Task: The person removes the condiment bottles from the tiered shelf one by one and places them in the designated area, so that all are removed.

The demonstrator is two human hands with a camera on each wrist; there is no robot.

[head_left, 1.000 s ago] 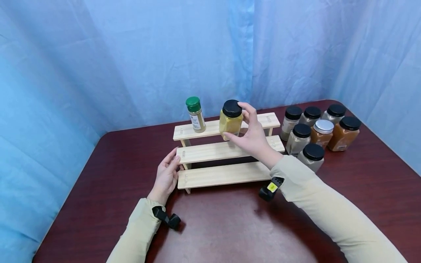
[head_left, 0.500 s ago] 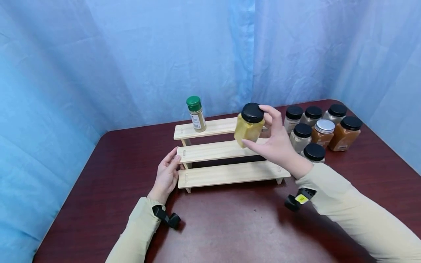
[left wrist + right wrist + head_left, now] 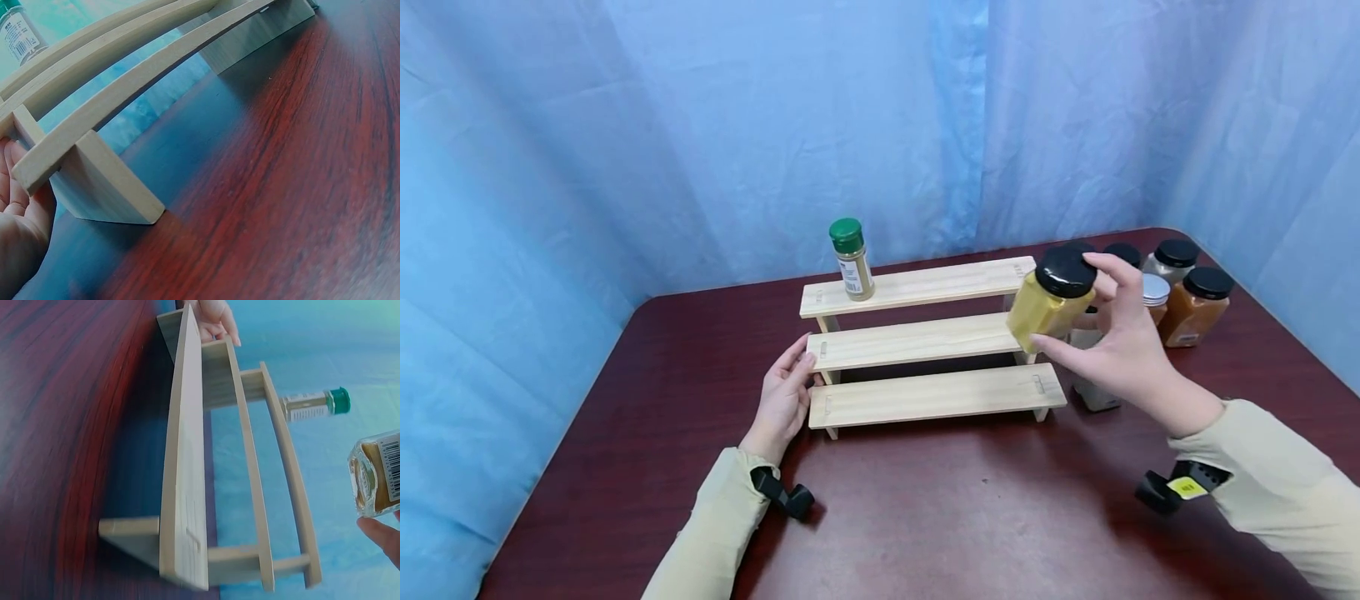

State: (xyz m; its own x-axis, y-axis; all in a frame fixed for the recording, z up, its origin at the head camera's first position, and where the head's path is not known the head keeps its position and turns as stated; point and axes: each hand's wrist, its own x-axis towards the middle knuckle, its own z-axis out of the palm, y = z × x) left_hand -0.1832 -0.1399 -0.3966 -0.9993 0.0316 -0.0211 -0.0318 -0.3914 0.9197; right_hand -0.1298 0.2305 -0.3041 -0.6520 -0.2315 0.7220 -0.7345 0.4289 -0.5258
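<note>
My right hand holds a square jar of yellow spice with a black lid, thumb low on its side and fingers up by the lid. The jar is in the air, tilted, at the right end of the three-tier wooden rack. In the right wrist view the clear base of the jar and a barcode label show. My left hand grips the left end of the rack's middle shelf, thumb at the board's edge. A green-capped spice bottle stands on the left part of the top shelf.
Several spice jars stand on the dark red table right of the rack, partly hidden by my right hand. Among them are an orange-brown jar with a black lid and a silver-lidded jar. Blue curtains enclose the table's back and sides.
My right hand has carried the yellow spice jar rightward, from in front of the top shelf's middle to the rack's right end. The left hand stays at the rack's left end.
</note>
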